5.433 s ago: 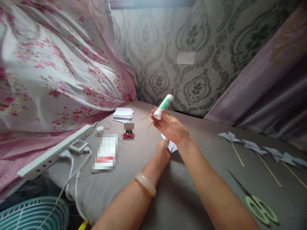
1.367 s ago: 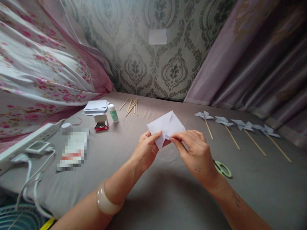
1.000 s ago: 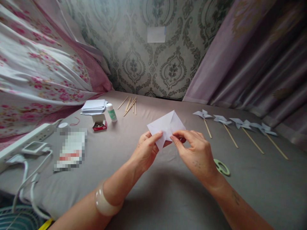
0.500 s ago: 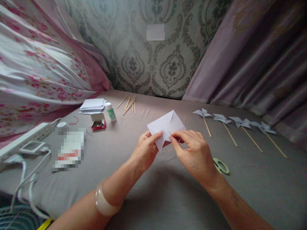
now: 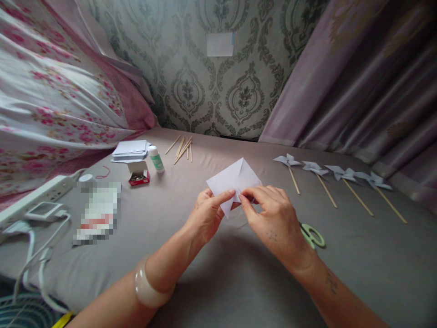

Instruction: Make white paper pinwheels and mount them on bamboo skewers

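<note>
A white paper square [image 5: 232, 175] with cut, partly folded corners is held up in front of me between both hands. My left hand [image 5: 213, 207] grips it from below, its thumb pressed on the paper near the middle. On the right side, my right hand [image 5: 268, 205] pinches a paper corner between thumb and fingertips, close to the left thumb. The fingers under the sheet are partly hidden. Green-handled scissors [image 5: 313, 235] lie beside my right wrist, their blades out of sight behind it.
Several paper pinwheels on sticks [image 5: 316, 168] lie in a row at right. Toward the back left are loose wooden sticks [image 5: 184, 148], a glue bottle [image 5: 156, 159], a red box of small metal pieces [image 5: 139, 177] and stacked paper [image 5: 129, 150]. A power strip [image 5: 51, 196] runs along the left.
My left thumb has slid slightly right along the paper, nearer to my right fingertips. Both hands keep their hold on the sheet; the whole view has shifted slightly.
</note>
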A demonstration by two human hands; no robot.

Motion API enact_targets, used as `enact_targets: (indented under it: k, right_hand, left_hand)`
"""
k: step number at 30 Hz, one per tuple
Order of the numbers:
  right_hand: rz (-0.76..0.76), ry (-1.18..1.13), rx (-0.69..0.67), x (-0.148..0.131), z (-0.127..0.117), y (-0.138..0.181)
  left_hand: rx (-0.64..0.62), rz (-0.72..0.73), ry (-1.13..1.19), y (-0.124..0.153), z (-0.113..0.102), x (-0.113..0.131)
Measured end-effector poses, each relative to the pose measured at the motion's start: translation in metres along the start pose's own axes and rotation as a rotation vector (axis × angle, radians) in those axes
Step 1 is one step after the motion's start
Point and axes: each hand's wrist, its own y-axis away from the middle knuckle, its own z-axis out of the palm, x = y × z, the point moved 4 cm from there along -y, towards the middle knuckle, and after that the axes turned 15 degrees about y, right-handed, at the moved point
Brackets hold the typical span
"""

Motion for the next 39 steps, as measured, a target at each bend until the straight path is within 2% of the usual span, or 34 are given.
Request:
enact_targets:
  k: [17,20,22,24,28,30,33,39]
  right_hand:
    - [-0.001,0.011,-0.062,-0.004,0.003,0.002]
    - [0.067,-0.051,-0.020,0.003,-0.001,-0.002]
    - [0.214,-0.161,0.054,0.018,-0.003,-0.006]
    - [0.385,-0.376,0.046,0.034,0.002,-0.009]
    - [0.602,-0.967,-0.334,0.041,0.030,-0.009]
    - [0.653,-1.109,-0.434,0.036,0.038,-0.006]
    - [0.672,-1.096,-0.412,0.030,0.041,-0.004]
    - [0.617,-0.809,-0.277,0.033,0.043,-0.003]
  left_hand:
    - [0.058,0.047,-0.043,-0.003,-0.005,-0.001]
    - [0.080,0.076,-0.099,-0.004,-0.009,0.001]
    - [0.089,0.112,-0.146,-0.004,-0.010,0.004]
    - [0.067,0.132,-0.191,-0.004,-0.009,0.006]
    - [0.007,0.112,-0.252,-0.001,-0.005,0.006]
    - [0.001,0.090,-0.265,0.001,-0.004,0.005]
    - [-0.008,0.066,-0.278,0.002,-0.003,0.002]
    - [0.010,0.065,-0.310,0.003,-0.004,0.001]
